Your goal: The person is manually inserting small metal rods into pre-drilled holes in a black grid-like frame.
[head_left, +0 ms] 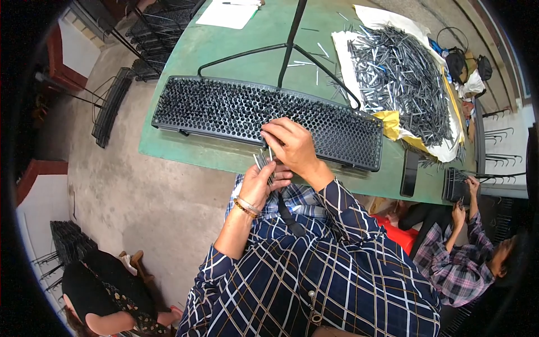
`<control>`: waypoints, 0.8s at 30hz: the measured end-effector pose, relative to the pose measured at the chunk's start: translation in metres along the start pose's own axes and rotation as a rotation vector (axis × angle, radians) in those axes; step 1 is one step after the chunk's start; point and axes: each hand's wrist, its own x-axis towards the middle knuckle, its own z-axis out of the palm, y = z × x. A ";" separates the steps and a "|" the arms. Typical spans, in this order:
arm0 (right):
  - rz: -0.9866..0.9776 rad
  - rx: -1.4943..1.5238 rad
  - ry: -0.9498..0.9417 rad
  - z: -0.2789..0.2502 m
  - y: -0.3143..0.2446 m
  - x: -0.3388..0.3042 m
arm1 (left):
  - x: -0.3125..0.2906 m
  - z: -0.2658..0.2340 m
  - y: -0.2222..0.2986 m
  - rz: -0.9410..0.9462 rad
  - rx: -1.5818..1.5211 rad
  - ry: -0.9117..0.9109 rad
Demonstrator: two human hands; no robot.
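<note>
On the table before me lies a long black perforated panel (342,137), its rows of round holes facing up. Dark pieces fill many holes in its left and middle parts; the holes towards the right look bare. My left hand (259,182), just off the table's near edge, is closed round a small bunch of thin metal rods (260,159). Close above it, my right hand (293,147) is pinched at the panel's near edge. Whatever its fingertips hold is too small to make out. A bent black metal frame (247,53) rises from the panel's far side.
At the right, a heap of dark metal rods (398,78) lies on a white and yellow sack. A phone (411,173) rests near the edge. Papers (229,13) lie at the far left. A co-worker (457,253) handles a similar panel at right; another person (106,292) is lower left.
</note>
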 end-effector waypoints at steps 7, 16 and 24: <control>-0.081 -0.118 -0.032 -0.003 -0.007 0.004 | 0.000 -0.001 0.000 0.008 -0.010 0.002; 0.002 -0.119 -0.139 -0.013 -0.011 0.006 | 0.000 -0.002 0.003 0.018 0.017 -0.001; 0.465 0.341 -0.368 -0.035 -0.015 0.000 | -0.004 0.001 0.009 0.060 0.016 -0.096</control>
